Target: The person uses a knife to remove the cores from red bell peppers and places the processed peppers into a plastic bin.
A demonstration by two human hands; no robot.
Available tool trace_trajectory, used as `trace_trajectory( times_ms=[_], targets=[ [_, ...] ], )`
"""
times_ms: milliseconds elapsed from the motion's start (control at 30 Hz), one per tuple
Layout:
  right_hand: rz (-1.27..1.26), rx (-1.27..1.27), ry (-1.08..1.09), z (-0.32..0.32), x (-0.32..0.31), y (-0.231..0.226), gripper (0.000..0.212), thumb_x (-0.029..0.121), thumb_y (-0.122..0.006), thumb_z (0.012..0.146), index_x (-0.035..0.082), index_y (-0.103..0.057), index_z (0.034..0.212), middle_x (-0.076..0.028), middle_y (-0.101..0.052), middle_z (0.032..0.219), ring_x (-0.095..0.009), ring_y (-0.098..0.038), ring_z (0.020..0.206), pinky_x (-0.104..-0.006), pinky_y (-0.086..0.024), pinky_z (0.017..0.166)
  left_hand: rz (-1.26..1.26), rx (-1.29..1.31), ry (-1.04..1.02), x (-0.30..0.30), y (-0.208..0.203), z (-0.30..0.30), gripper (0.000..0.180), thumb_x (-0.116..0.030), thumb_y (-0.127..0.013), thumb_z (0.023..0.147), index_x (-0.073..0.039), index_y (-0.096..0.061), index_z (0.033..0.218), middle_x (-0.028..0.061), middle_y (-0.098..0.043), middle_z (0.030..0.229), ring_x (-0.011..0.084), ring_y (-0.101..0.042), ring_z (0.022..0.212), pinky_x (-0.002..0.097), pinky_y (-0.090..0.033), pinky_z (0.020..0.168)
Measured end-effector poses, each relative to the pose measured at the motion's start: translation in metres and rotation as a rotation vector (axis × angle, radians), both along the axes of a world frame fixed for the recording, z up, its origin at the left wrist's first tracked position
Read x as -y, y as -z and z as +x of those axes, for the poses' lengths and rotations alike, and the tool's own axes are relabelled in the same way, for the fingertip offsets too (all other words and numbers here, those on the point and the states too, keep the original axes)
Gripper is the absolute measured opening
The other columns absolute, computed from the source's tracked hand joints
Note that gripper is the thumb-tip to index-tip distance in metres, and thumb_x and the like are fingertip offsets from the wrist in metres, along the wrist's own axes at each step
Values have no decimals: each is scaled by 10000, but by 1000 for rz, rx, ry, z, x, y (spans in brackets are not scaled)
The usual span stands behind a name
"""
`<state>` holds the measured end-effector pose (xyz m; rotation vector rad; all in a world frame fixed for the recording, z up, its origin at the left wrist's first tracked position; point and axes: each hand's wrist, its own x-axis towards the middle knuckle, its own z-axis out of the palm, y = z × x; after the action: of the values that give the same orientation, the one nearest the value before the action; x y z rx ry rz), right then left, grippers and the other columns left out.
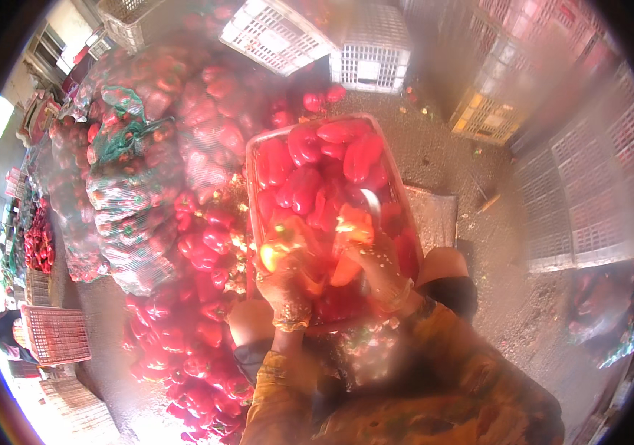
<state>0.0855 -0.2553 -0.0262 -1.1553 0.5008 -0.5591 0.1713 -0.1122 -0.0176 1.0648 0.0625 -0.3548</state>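
A basin-like crate [251, 174] full of red bell peppers [303, 189] stands between my knees. Over its near half, my left hand [287, 289], in a thin glove specked with bits, is closed round a bell pepper [278, 248] whose yellow-green end catches the light. My right hand [387, 271], gloved too, is closed beside it. A curved pale blade [371, 200], seemingly of a knife, rises from the right hand; its handle is hidden. Close to those fingers is a bright orange-red pepper piece [346, 263]. Glare blurs where the hands meet.
Loose red peppers [198, 363] are heaped on the floor at my left, with full mesh sacks [135, 208] behind. White plastic crates [369, 55] stand at the far side, a yellow crate [486, 117] and stacked pale crates [569, 193] at the right. A red crate [56, 334] is at far left.
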Motion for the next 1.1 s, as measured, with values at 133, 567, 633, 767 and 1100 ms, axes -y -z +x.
trace_trajectory(
  times_ms=[133,567,633,767,1100],
  targets=[
    [400,-16,195,-14,9,-24,298,191,-701,916,87,-593,1174,-14,-639,868,-101,-598,586,-233,-465,438,-167,-166,-93,-16,-5,26,468,-362,-675,917,-81,-558,1273,67,-617,1184,235,-613,1081,413,-529,935],
    [-1570,-537,-317,165,94,-23,469,303,-569,1026,165,-498,1468,-139,-597,1364,-294,-586,1266,-403,-514,1003,-401,-192,27,-3,23,39,476,-305,-665,942,-65,-568,1341,68,-629,1287,255,-602,1180,426,-475,1041],
    [-1622,-505,-384,173,81,8,471,336,-559,1026,178,-508,1467,-143,-575,1407,-349,-524,1321,-431,-449,1082,-373,-182,7,-6,24,43,485,-297,-668,938,-61,-562,1349,72,-627,1292,259,-602,1185,429,-471,1050],
    [-1467,-446,-349,162,74,-2,456,302,-642,979,161,-563,1405,-117,-568,1417,-303,-565,1274,-407,-495,1028,-367,-174,-3,-9,35,44,486,-267,-666,933,-55,-557,1356,78,-623,1293,248,-597,1198,426,-469,1056],
    [-97,-270,-459,23,15,-62,699,166,-707,955,167,-346,1554,17,-653,926,-54,-583,779,-228,-521,674,433,487,28,18,-14,13,675,-160,-843,786,-40,-510,1361,104,-639,1159,219,-651,976,345,-542,904]
  ],
)
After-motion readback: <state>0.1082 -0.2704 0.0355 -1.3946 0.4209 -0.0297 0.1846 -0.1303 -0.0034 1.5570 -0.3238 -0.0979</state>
